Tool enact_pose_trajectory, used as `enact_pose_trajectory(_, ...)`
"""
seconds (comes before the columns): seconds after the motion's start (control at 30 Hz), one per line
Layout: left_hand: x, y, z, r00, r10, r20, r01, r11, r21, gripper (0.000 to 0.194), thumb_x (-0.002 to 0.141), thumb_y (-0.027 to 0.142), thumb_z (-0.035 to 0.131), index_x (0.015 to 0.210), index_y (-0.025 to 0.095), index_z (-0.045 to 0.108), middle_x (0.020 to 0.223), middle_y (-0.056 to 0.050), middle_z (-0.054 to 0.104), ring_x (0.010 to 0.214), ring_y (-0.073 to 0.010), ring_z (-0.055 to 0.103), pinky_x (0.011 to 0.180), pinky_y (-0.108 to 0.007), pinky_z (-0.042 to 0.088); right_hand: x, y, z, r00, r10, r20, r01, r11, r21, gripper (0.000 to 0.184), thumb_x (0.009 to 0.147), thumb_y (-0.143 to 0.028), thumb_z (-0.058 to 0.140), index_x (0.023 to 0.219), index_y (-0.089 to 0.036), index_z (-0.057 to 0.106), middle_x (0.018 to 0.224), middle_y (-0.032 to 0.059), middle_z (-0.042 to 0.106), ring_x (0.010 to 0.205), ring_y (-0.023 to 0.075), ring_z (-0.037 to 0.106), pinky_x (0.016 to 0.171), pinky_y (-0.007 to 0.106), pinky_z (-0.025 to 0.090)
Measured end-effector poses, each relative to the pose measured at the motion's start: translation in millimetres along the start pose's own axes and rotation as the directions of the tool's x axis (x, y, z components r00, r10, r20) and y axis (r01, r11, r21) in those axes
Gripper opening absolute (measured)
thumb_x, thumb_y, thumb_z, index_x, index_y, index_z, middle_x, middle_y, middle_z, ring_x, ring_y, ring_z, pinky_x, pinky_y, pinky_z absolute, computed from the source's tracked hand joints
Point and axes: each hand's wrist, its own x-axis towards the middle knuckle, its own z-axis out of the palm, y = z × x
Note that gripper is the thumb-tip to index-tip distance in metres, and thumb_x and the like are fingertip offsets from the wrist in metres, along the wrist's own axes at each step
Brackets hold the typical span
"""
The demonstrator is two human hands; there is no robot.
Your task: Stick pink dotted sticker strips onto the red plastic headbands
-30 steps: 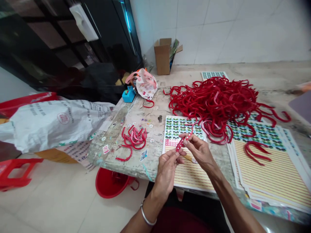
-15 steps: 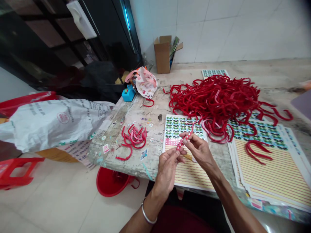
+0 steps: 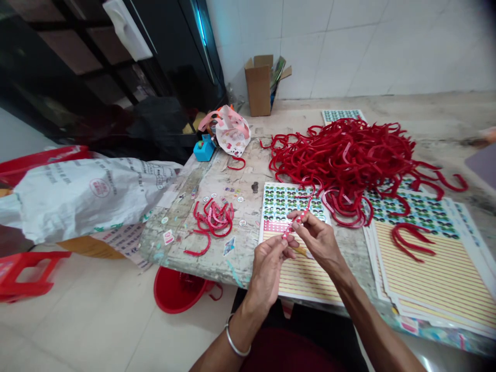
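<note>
A narrow red band with white dots (image 3: 288, 231) runs slantwise between my hands. My left hand (image 3: 268, 266) pinches its lower end between thumb and fingers. Further up, the fingers of my right hand (image 3: 321, 242) close on the same band, and its upper end points toward the red pile. Both hands are above a printed sheet (image 3: 298, 284), which has rows of green, blue and black pictures, a pink dotted strip and yellow striped lines. Something yellow-brown shows under my right hand, partly hidden.
A large heap of red curved bands (image 3: 341, 155) lies behind my hands. To the left is a smaller cluster (image 3: 215, 217). More printed sheets (image 3: 437, 284) are stacked at right. A cardboard box (image 3: 258, 93), cloth bag (image 3: 232, 134) and blue container (image 3: 204, 151) stand further back. Below the edge is a red bucket (image 3: 174, 299).
Almost nothing differs. Both hands keep their grip on the dotted band in nearly the same place, and the view has shifted very slightly.
</note>
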Motion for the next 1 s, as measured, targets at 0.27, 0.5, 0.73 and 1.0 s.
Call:
enact_pose_trajectory(0.27,1.1,-0.9,0.1,1.0,-0.006,0.011,0.006,1.0,-0.008,0.01,0.08,0.016,0.061,0.078,0.011,0.069,0.077,-0.006,0.066,0.062,-0.0083,0.052,0.068,-0.022,0.041,-1.5,1.1,-1.1,1.0,0.007,-0.001,-0.007,1.0,0.001,0.01,0.084,-0.027,0.059,0.078,-0.02,0.056,0.099,0.0044,0.059,0.085,0.0148,0.054,0.075,0.028,0.042)
enact_pose_trajectory(0.5,0.3,-1.4,0.4,1.0,-0.012,0.004,0.012,1.0,-0.007,0.011,0.079,0.018,0.062,0.077,0.01,0.069,0.076,-0.006,0.066,0.062,-0.0085,0.053,0.068,-0.022,0.041,0.3,0.5,-1.2,1.0,0.01,-0.017,-0.01,1.0,-0.005,0.013,0.083,-0.03,0.06,0.076,-0.02,0.056,0.098,0.0052,0.06,0.088,0.0176,0.056,0.078,0.031,0.044)
enact_pose_trajectory(0.73,2.0,-1.5,0.7,1.0,-0.003,0.005,0.003,1.0,-0.004,0.011,0.079,0.018,0.062,0.078,0.01,0.069,0.075,-0.006,0.066,0.062,-0.0087,0.053,0.068,-0.022,0.041,-0.4,-1.7,3.0,0.999,0.009,-0.049,-0.01,1.0,-0.018,0.015,0.082,-0.033,0.061,0.076,-0.02,0.056,0.097,0.0061,0.06,0.087,0.0184,0.057,0.076,0.031,0.046)
enact_pose_trajectory(1.0,2.0,-0.1,2.9,1.0,0.006,-0.002,-0.006,1.0,0.002,0.011,0.079,0.018,0.062,0.077,0.01,0.069,0.074,-0.006,0.066,0.062,-0.009,0.054,0.067,-0.022,0.041,-1.4,-1.0,4.3,0.998,0.008,-0.066,-0.01,1.0,-0.023,0.013,0.083,-0.03,0.06,0.076,-0.02,0.057,0.095,0.0043,0.059,0.082,0.0153,0.054,0.073,0.027,0.043)
